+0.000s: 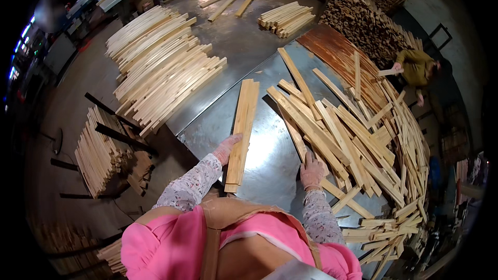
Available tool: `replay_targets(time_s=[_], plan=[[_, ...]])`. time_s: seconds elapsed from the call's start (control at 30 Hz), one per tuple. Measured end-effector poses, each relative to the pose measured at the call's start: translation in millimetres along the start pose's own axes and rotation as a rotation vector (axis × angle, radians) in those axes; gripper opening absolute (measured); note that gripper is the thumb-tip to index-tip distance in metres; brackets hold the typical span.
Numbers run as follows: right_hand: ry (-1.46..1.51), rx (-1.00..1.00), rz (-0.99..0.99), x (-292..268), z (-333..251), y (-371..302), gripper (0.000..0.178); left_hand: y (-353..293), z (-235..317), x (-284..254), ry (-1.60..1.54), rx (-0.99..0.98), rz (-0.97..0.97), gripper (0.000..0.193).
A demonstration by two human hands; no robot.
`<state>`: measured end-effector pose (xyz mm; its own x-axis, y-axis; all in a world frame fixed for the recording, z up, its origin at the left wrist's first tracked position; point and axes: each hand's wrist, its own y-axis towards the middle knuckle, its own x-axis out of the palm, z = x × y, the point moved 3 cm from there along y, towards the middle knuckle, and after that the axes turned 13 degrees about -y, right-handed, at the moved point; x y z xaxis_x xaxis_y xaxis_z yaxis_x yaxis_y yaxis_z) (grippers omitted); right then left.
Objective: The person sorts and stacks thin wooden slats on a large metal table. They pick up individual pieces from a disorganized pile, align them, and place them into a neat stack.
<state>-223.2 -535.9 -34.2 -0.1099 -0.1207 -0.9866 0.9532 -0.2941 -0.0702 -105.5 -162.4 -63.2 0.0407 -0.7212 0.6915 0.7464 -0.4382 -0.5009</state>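
Note:
My left hand (226, 149), in a pinkish work glove, grips the left edge of a few wooden strips (243, 124) lying side by side on the metal table. They point away from me, their near ends close to my body. To the right, my right hand (312, 171), also gloved, is closed over a wooden strip (294, 136) at the left edge of a loose pile (337, 140). Its fingertips are partly hidden against the wood. The strips in that pile cross one another at many angles.
Neat rows of strips (166, 67) cover the table's left part. A small bundle (286, 18) and several single strips (224, 6) lie farther back. Beyond the pile, a co-worker (416, 67) holds a piece of wood. Racked strips (101, 150) stand at the lower left.

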Motion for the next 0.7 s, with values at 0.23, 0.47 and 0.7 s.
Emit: replay_targets(time_s=[0.23,0.47,0.7], plan=[[0.072,-0.003,-0.045,4,-52,-51,0.065,-48,81,-4,1.529,0.226,0.495,0.083],[0.199,0.056,-0.083,-1,-104,-52,0.065,-38,72,-43,1.856,0.09,0.507,0.097],[0.63,-0.118,-0.397,-71,-236,38,0.051,-35,79,-24,1.708,0.141,0.4,0.095]])
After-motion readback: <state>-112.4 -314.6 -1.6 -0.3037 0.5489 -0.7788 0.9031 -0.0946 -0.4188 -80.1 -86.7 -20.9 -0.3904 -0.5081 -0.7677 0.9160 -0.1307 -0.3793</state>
